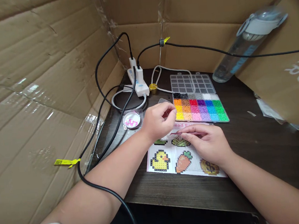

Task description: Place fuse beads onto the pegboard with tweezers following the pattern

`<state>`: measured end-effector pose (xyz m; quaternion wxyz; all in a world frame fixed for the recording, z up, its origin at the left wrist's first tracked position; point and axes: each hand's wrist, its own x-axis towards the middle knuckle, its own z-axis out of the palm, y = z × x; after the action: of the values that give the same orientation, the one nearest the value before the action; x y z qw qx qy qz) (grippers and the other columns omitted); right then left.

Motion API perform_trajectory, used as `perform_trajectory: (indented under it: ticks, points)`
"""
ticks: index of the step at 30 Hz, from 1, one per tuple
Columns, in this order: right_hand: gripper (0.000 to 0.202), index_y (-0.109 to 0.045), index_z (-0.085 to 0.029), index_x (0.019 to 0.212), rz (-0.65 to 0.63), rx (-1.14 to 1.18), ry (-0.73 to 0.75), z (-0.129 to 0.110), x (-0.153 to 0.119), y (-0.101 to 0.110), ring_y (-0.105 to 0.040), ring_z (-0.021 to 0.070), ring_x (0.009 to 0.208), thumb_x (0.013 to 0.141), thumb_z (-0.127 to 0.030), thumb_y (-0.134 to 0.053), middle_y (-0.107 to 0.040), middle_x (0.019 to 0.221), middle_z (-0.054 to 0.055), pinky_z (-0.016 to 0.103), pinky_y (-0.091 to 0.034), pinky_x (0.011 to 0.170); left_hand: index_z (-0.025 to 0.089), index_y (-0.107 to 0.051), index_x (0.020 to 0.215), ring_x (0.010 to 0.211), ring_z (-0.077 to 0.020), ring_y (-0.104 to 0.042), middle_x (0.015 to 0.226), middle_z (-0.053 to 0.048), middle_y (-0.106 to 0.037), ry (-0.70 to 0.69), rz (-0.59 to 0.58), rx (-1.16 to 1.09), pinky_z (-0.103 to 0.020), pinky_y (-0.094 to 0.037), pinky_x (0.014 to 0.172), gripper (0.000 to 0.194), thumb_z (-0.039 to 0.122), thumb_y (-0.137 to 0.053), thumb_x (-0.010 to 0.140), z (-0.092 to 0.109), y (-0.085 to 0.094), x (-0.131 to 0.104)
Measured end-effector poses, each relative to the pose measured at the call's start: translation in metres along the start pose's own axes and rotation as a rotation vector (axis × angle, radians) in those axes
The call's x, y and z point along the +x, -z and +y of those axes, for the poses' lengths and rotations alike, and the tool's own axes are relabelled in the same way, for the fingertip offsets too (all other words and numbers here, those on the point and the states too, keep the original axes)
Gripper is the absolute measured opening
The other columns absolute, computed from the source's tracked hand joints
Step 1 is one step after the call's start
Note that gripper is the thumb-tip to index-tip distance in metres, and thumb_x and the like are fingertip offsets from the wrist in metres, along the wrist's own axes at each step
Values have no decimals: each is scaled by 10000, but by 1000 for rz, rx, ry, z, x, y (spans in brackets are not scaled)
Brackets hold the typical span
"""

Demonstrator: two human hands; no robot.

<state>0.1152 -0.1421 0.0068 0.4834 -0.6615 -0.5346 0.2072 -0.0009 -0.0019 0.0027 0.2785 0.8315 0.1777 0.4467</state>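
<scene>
My left hand is raised over the back edge of the pattern sheet, its thumb and forefinger pinched together. Whatever they may hold is too small to see. In my right hand is a thin reddish pair of tweezers, its tip pointing left, just below my left fingers. The bead pattern sheet lies under both hands, printed with a duck, a carrot and other pixel pictures. Behind my hands sits an open bead box with many colours sorted in compartments. Left of my left hand, a small white dish holds pink and white beads.
A white power strip with plugs and black cables stands at the back left; one cable crosses my left forearm. A small golden cup is nearby. A water bottle leans at the back right. Cardboard walls enclose the table.
</scene>
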Motion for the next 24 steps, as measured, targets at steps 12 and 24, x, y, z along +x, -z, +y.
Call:
perform_trajectory:
  ticks: [12, 24]
  points:
    - [80, -773, -208, 784, 9, 30, 2, -1, 0, 1, -733, 188, 717, 796, -228, -696, -771, 791, 38, 307, -618, 681, 157, -637, 737, 565, -87, -544, 656, 6, -649, -8, 5, 8, -224, -433, 561, 94, 113, -584, 801, 0, 0, 0]
    - [46, -777, -243, 805, 253, 58, -85, -9, 2, 31, -737, 209, 706, 768, -263, -758, -768, 785, 35, 328, -634, 662, 169, -640, 745, 571, -95, -553, 658, 0, -648, 12, 10, -7, -233, -436, 549, 91, 153, -584, 814, -3, -1, -1]
